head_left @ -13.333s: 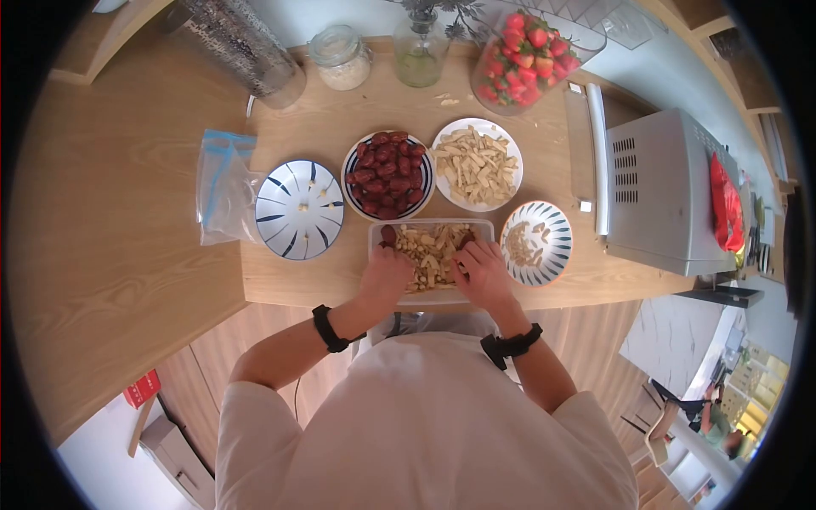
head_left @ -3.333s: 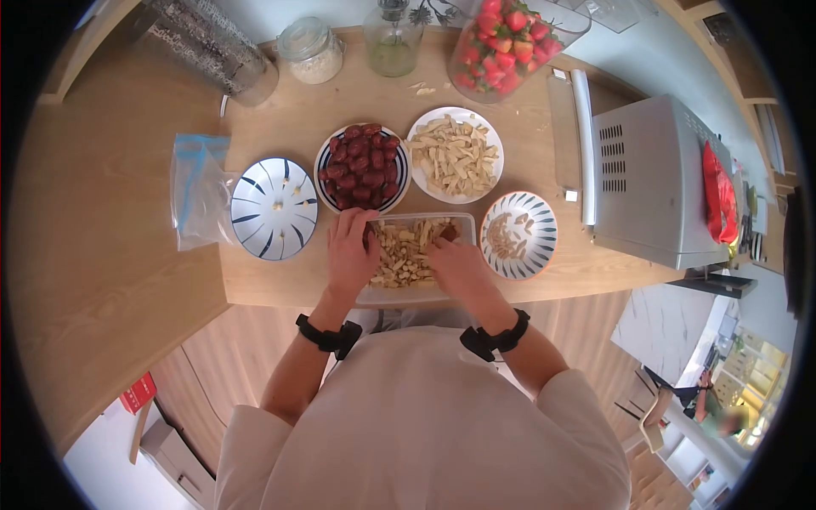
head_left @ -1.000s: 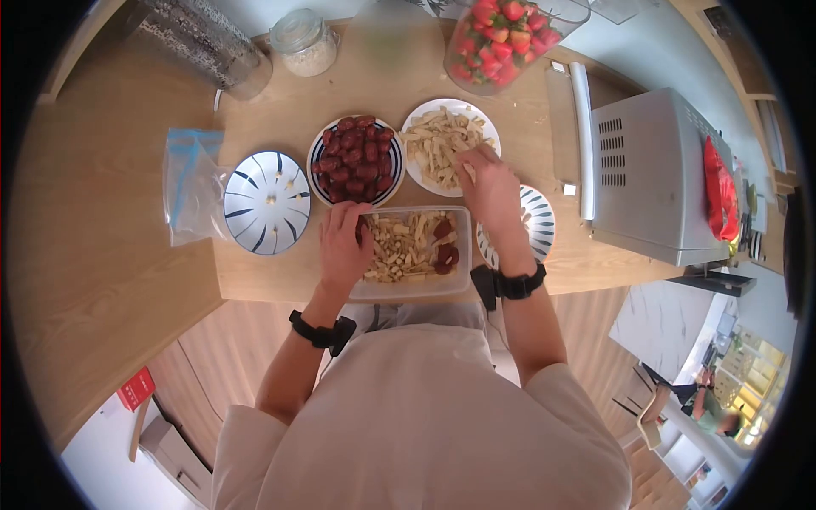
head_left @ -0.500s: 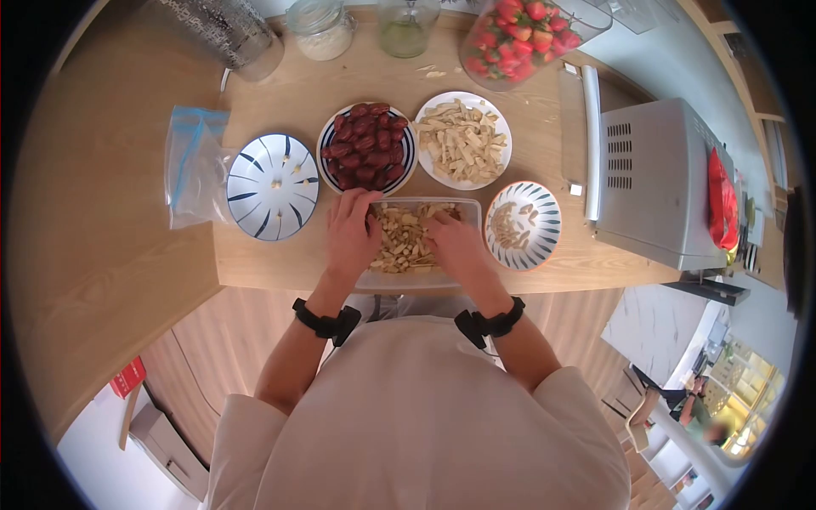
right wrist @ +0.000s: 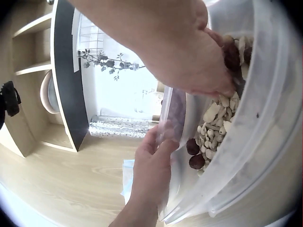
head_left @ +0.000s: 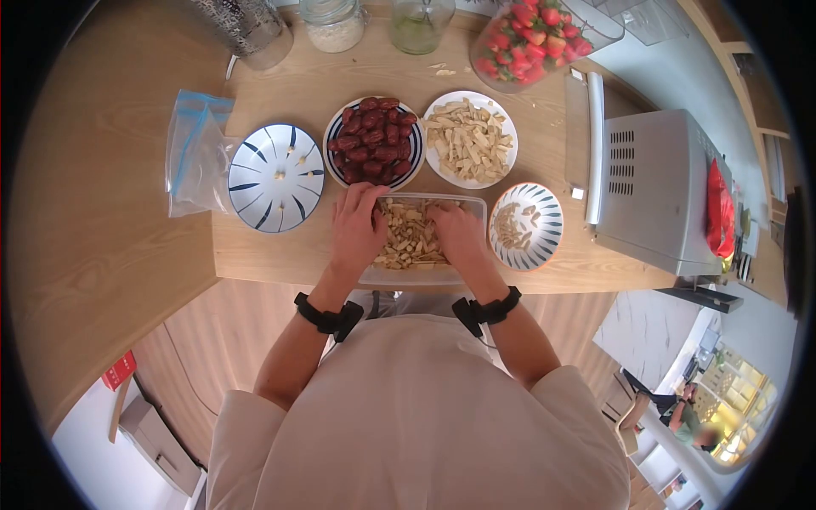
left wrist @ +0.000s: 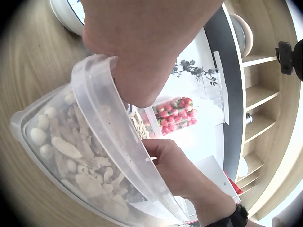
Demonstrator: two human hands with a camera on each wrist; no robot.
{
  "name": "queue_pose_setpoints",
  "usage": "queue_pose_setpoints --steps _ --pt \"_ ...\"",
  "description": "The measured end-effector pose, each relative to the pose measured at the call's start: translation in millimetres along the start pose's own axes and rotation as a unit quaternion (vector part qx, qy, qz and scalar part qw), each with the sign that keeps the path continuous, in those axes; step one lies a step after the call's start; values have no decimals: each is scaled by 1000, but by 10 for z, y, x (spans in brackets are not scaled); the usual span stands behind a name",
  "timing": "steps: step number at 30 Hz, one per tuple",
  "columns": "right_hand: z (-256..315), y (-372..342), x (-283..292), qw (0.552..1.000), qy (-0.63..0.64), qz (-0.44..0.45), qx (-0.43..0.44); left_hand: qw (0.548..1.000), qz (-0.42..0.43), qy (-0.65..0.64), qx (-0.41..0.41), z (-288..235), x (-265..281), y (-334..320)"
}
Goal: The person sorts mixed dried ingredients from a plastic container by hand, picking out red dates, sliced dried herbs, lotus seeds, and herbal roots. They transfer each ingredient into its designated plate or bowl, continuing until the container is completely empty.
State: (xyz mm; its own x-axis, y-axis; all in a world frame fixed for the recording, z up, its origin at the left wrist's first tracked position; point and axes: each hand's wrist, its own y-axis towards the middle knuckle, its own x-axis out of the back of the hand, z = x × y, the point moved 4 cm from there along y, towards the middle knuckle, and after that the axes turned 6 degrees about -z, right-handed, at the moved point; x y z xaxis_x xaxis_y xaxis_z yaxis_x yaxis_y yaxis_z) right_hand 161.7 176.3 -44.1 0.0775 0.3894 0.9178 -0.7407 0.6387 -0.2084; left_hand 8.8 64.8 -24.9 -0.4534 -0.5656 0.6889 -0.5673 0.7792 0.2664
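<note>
A clear plastic box (head_left: pixel 411 277) stands at the table's front edge, holding pale dried slices and strips (head_left: pixel 406 238), small whitish pieces and a few dark red dates (right wrist: pixel 196 161). My left hand (head_left: pixel 357 229) grips the box's left wall, thumb and fingers on either side of it in the right wrist view. My right hand (head_left: pixel 460 238) reaches down inside the box's right part, beside dates and slices. Its fingertips are hidden there, so I cannot tell whether they pinch a piece. In the left wrist view a thin white bit (left wrist: pixel 151 158) shows by that hand.
Behind the box are a bowl of dates (head_left: pixel 418 167) and a plate of pale strips (head_left: pixel 512 127). A striped bowl (head_left: pixel 552 229) stands right, a near-bare one (head_left: pixel 255 161) left beside a zip bag (head_left: pixel 194 161). Strawberries (head_left: pixel 531 42) in a clear container and a grey appliance (head_left: pixel 654 187) stand farther off.
A second ago my right hand was over the plate of pale strips; it has come back into the box's right part. My left hand has stayed on the box's left side.
</note>
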Motion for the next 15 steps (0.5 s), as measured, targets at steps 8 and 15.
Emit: queue_pose_setpoints --steps 8,15 --pt "110 -105 382 992 104 -54 55 1000 5 -2 0 2 -12 6" --pt "-158 299 990 959 144 -245 26 1000 3 -12 -13 -9 -20 11"
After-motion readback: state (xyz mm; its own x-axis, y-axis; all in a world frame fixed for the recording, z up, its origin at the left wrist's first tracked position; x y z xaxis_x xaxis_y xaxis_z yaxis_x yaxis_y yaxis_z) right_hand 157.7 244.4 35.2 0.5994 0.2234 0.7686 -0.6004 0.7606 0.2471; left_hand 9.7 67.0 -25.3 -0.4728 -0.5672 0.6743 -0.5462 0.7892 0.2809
